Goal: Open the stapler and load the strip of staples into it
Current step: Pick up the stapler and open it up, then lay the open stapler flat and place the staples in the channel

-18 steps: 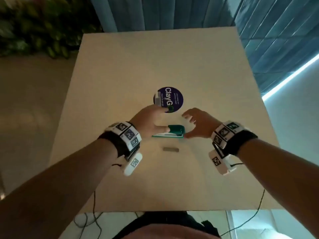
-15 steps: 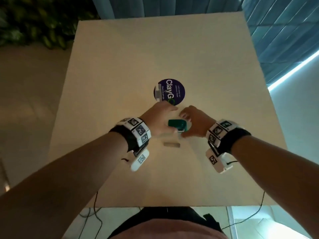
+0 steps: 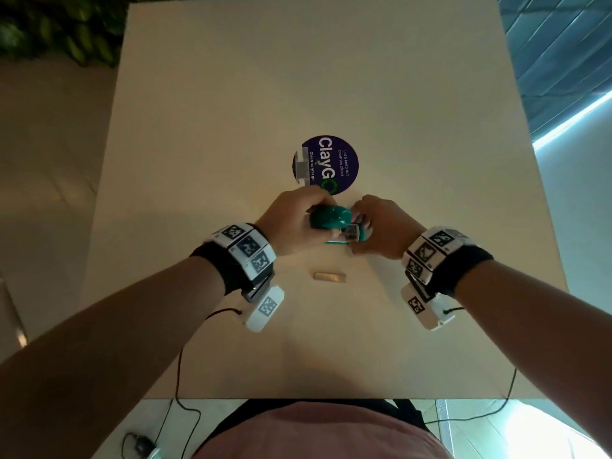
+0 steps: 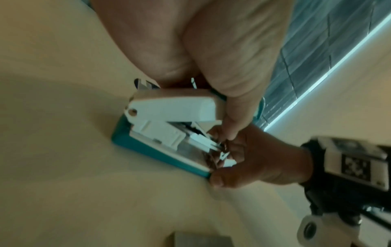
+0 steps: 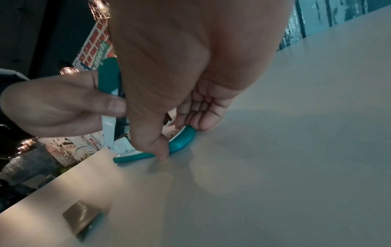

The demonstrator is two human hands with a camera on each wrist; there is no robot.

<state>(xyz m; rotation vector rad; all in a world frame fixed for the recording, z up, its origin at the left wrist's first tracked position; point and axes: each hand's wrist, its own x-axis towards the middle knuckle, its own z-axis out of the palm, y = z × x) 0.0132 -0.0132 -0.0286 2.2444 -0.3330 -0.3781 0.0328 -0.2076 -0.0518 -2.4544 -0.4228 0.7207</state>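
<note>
A small teal and white stapler (image 3: pixel 334 225) (image 4: pixel 169 127) (image 5: pixel 148 150) sits on the beige table (image 3: pixel 331 77), its base flat and its top arm lifted away from the base. My left hand (image 3: pixel 291 223) (image 4: pixel 211 58) grips the raised top arm, thumb on its white side. My right hand (image 3: pixel 381 226) (image 5: pixel 190 75) pinches the front end of the teal base, thumb and fingertips down at the table. The grey strip of staples (image 3: pixel 330 276) (image 5: pixel 82 217) (image 4: pixel 201 240) lies loose on the table, just nearer to me than the stapler.
A round purple sticker (image 3: pixel 326 164) lies flat just beyond the hands. The table's near edge (image 3: pixel 298 397) runs close to my body, with cables hanging there. Plants (image 3: pixel 49 24) stand off the table's far left corner.
The left hand has closed round the stapler's top and swung it up from the base. The right hand has closed in and now pinches the base's front end. The staple strip has not moved.
</note>
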